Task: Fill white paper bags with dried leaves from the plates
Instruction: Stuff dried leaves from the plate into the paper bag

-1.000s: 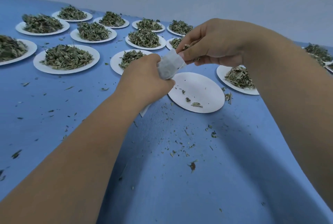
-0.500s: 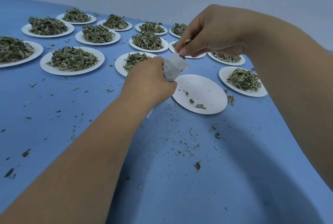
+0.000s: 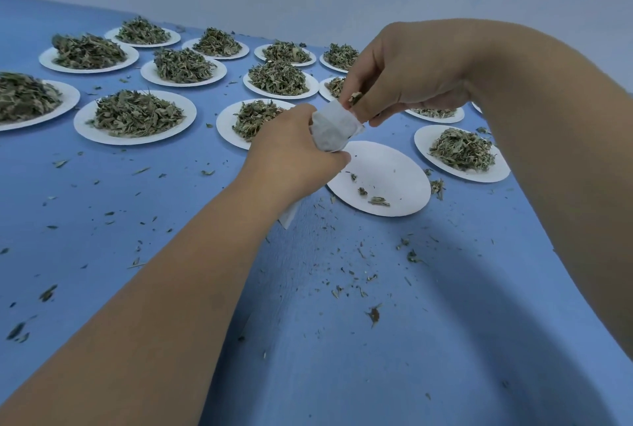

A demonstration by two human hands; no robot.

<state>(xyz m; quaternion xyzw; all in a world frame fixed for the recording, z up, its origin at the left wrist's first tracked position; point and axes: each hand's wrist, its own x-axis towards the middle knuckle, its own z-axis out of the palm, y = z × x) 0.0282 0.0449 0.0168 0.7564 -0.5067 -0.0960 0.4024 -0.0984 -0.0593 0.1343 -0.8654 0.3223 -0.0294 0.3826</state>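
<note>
Left hand (image 3: pixel 294 158) clenched round the white paper bag (image 3: pixel 334 133), whose upper end projects far-right of the fist. Right hand (image 3: pixel 411 73) pinches dried leaves (image 3: pixel 354 97) at that end. Bag held above the nearly bare plate (image 3: pixel 387 169).

Bare left hand (image 3: pixel 291 157), bare right hand (image 3: pixel 414 73), bare forearms (image 3: pixel 164 316)

white paper bag (image 3: pixel 334 129): bulging, held above near-empty plate (image 3: pixel 387 175) | dried leaves (image 3: pixel 133 113): heaped on plates

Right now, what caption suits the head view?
Left hand holds a white paper bag; right hand pinches dried leaves at its mouth.
</note>
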